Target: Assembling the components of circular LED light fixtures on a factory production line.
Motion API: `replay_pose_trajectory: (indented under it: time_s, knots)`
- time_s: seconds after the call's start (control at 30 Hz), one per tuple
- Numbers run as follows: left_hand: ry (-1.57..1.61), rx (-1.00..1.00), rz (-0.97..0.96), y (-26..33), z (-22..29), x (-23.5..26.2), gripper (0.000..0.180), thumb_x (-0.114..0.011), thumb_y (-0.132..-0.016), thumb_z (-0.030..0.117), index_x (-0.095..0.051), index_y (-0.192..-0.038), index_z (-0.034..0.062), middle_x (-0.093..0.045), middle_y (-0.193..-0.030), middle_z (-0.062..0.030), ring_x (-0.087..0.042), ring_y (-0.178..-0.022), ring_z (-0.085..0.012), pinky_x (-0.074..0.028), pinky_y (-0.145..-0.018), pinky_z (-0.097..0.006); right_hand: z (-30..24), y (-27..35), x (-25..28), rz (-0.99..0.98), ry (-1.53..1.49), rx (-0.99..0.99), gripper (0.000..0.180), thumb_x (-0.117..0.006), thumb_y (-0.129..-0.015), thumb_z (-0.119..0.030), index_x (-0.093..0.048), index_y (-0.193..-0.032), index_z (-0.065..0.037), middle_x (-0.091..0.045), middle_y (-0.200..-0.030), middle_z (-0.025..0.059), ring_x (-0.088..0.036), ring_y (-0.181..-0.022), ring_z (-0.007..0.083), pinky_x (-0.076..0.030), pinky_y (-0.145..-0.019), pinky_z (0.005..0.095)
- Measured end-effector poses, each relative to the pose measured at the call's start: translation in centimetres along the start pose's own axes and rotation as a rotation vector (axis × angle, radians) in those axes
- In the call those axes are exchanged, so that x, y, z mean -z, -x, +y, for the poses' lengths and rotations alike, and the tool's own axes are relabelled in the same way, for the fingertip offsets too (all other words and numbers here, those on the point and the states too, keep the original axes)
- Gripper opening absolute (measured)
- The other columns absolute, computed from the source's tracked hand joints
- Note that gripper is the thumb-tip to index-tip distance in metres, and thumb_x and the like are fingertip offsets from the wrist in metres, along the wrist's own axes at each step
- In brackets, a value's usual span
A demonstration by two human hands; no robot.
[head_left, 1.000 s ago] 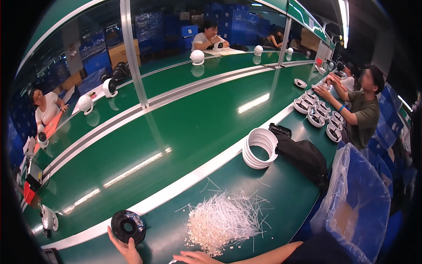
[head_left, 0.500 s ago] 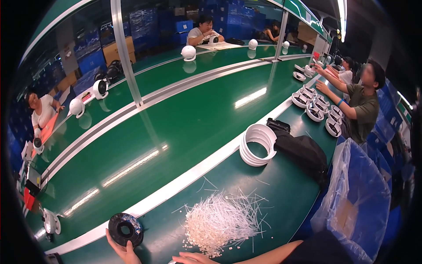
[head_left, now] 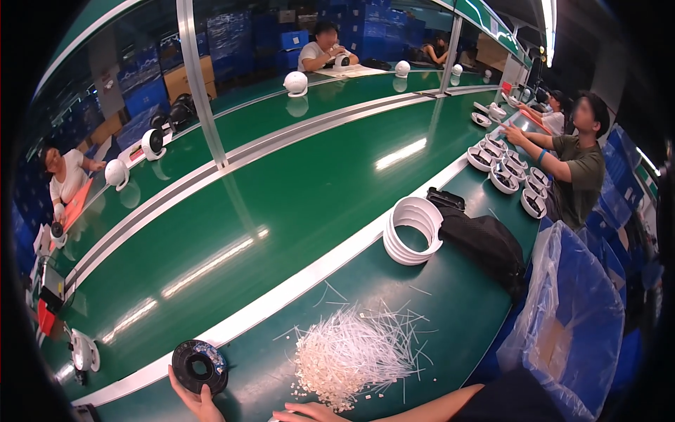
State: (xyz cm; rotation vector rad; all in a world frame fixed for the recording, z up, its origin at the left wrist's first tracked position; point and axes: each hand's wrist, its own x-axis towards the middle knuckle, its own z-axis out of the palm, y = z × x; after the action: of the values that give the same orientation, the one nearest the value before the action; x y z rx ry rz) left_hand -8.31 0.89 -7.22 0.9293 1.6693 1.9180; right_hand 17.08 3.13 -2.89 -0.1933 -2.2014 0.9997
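Head view: the black round part (head_left: pixel 184 364) is seen low on the left, held over the green counter (head_left: pixel 450 295), near the white edge strip (head_left: pixel 302 283).
Left grip (head_left: pixel 195 402): the black round part is held at its rim, with the thumb on the near side and a finger along the left side.
Right grip (head_left: pixel 309 412): only a bit is shown at the bottom of the view, so whether it is wide, narrow or holding something cannot be told.
Blue bits (head_left: pixel 213 355): these are set on the upper right of the round part; they look easy to hurt, so the thumb is best put on the plain black rim, away from them.
Pile: thin white sticks (head_left: pixel 387 337) and tiny pale squares (head_left: pixel 320 369) are heaped to the right of the round part; these could get stuck inside it, so a clear gap is best left.
White ringed tube (head_left: pixel 395 246): it is stood farther off, beside a black bag (head_left: pixel 485 246), well out of the way.
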Motion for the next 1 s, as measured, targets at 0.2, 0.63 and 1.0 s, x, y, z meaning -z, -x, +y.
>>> replay_pose_trajectory:
  time_s: [0.2, 0.63, 1.0]
  knots:
    - [0.022, -0.001, -0.007, 0.0, 0.2, -0.1, 0.077, -0.036, -0.066, -0.013, -0.014, -0.137, 0.0100, -0.020, -0.137, -0.0094, -0.028, -0.124, -0.0227, -0.032, -0.098, -0.031, -0.1, 0.0, 0.0, 0.008, -0.009, 0.000, 0.045, -0.054, -0.069, -0.050, -0.060, -0.073, -0.005, -0.032, -0.126, 0.0300, -0.032, -0.112, 0.0454, -0.028, -0.085, 0.0533]
    - [0.005, 0.004, 0.006, 0.0, 0.1, 0.5, 0.077, -0.036, -0.067, -0.013, -0.014, -0.137, 0.0109, -0.021, -0.136, -0.0097, -0.030, -0.123, -0.0222, -0.033, -0.097, -0.031, 0.5, -0.2, -0.5, 0.007, -0.056, 0.104, 0.043, -0.062, -0.065, -0.044, -0.052, -0.051, -0.005, -0.028, -0.132, 0.0282, -0.030, -0.114, 0.0465, -0.028, -0.079, 0.0548]
    - [0.010, 0.012, -0.002, -0.1, 0.0, 0.1, 0.076, -0.036, -0.068, -0.013, -0.013, -0.137, 0.0098, -0.022, -0.136, -0.0109, -0.029, -0.123, -0.0227, -0.030, -0.099, -0.031, -0.2, -0.2, 0.1, 0.028, -0.011, 0.058, 0.033, -0.070, -0.059, -0.036, -0.054, -0.062, -0.006, -0.033, -0.129, 0.0270, -0.032, -0.113, 0.0452, -0.031, -0.077, 0.0499]
